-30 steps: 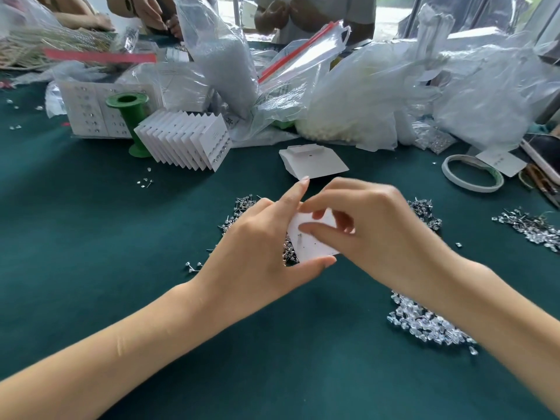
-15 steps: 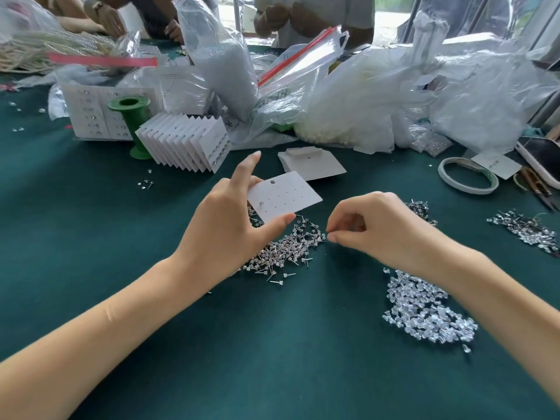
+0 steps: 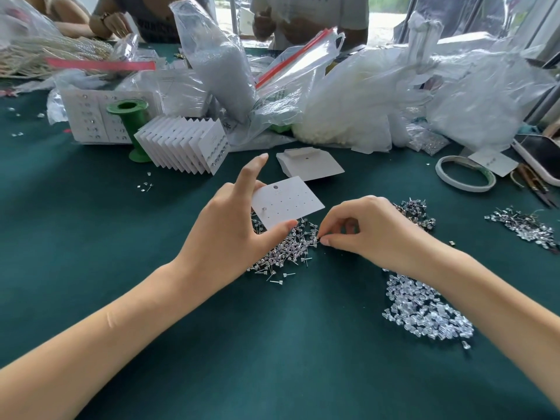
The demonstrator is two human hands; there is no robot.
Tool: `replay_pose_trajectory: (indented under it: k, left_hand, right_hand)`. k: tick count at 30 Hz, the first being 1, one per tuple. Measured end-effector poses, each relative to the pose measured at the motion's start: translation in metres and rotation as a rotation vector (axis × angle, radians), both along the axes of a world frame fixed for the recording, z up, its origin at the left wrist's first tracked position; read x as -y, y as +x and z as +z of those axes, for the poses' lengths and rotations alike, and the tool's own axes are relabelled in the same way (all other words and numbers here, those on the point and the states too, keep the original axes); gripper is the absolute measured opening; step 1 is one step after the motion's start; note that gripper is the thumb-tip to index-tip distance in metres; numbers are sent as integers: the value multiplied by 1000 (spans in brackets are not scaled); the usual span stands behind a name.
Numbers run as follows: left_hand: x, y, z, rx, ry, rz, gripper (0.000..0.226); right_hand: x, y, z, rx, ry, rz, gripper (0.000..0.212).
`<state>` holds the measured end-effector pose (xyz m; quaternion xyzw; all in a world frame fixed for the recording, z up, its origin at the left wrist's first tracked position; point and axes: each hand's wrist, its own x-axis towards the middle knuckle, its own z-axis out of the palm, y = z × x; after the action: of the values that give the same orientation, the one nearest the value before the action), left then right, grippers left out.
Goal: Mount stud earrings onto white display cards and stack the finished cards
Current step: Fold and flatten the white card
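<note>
Two hands work above the green table [image 3: 91,268]; my left hand [image 3: 230,234] holds the white card [image 3: 288,204] between thumb and fingers, index finger raised; my right hand [image 3: 369,228] pinches one stud from the earring pile [image 3: 285,253] just beside it.

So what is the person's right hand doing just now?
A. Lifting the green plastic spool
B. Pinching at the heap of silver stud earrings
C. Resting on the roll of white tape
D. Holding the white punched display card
B: the right hand has its fingertips pinched together at the edge of the heap of silver stud earrings, while the left hand holds the white punched display card.
</note>
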<state>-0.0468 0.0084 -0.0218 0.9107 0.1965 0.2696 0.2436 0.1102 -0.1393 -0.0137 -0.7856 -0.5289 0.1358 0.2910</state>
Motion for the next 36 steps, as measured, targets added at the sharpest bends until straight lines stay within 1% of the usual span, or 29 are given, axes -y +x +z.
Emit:
replay_pose_trajectory:
  k: [3, 6, 12, 15, 21, 26, 36]
  left_hand:
    - [1, 0, 1, -5, 7, -9, 90]
    - [2, -1, 2, -16, 10, -20, 90]
    - [12, -2, 2, -47, -35, -89, 88]
    - [19, -3, 1, -75, -59, -142, 88]
    - [29, -4, -1, -85, -78, -201, 89]
    - [30, -7, 0, -79, -49, -216, 90]
    - [30, -6, 1, -75, -27, -225, 89]
  right_hand:
    - [1, 0, 3, 32, -13, 1, 18]
    - [3, 0, 16, 13, -23, 51, 14]
    - [6, -6, 39, 26, 184, -15, 13]
    - [4, -18, 36, 30, 216, -23, 11]
    - [1, -28, 30, 40, 166, 39, 8]
    - [0, -32, 31, 111, 116, 74, 8]
    - [0, -35, 27, 249, 100, 121, 8]
